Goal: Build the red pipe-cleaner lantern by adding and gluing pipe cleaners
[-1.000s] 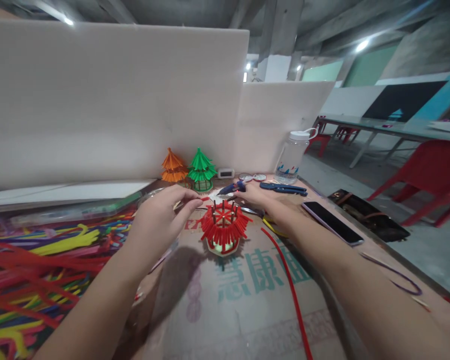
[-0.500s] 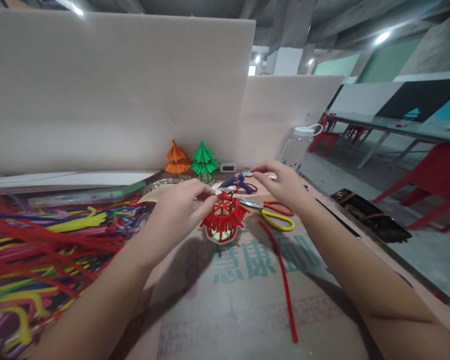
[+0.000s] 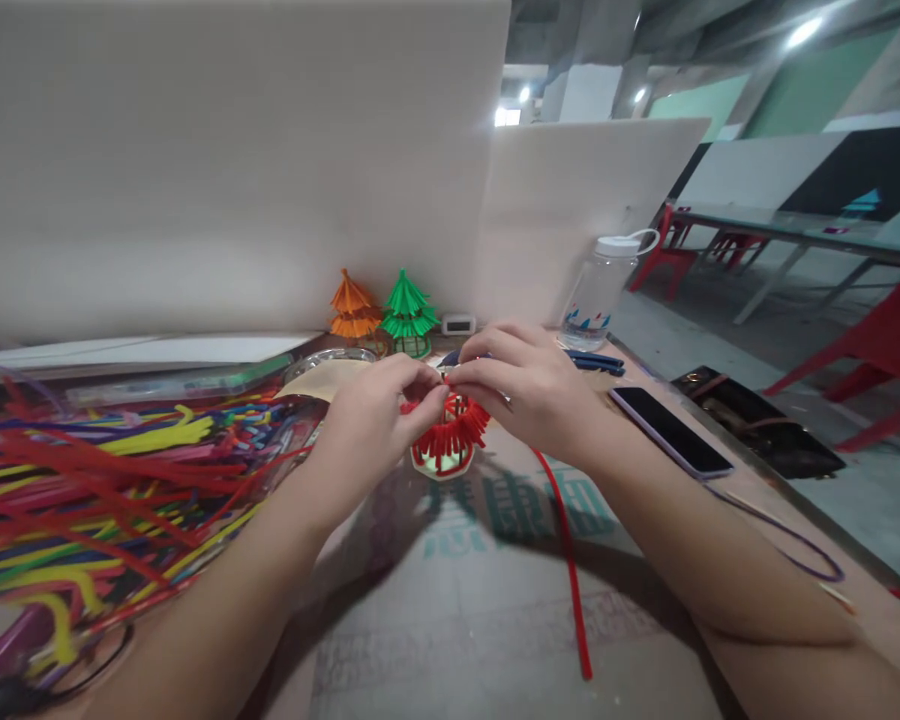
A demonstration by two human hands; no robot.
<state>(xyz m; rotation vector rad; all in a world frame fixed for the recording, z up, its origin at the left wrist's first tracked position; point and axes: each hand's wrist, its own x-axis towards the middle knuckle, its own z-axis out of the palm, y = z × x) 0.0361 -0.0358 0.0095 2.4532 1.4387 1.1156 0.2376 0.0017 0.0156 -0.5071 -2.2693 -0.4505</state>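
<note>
The red pipe-cleaner lantern stands on the bench just in front of the person, on a cardboard sheet printed with green characters, and both hands meet over its top. The left hand comes in from the left with thumb and forefinger pinched narrow at the upper rim. The right hand closes its fingertips against them from the other side. Something small seems to be held between the two grips, but what it is stays too small to make out. Judging by the ring of short red pieces already hanging round the frame, the step in hand looks like fixing or adjusting a piece at the crown of the lantern, with the lower tier largely done. The next move would call for a steady pinch and light pressure, so that the thin spokes do not bend and the lantern does not tip on its small base.

A long red pipe cleaner lies on the cardboard to the right of the lantern. A heap of coloured pipe cleaners fills the left of the bench. Behind the hands stand an orange model and a green model against the white partition. A water bottle and a phone sit off to the right.
</note>
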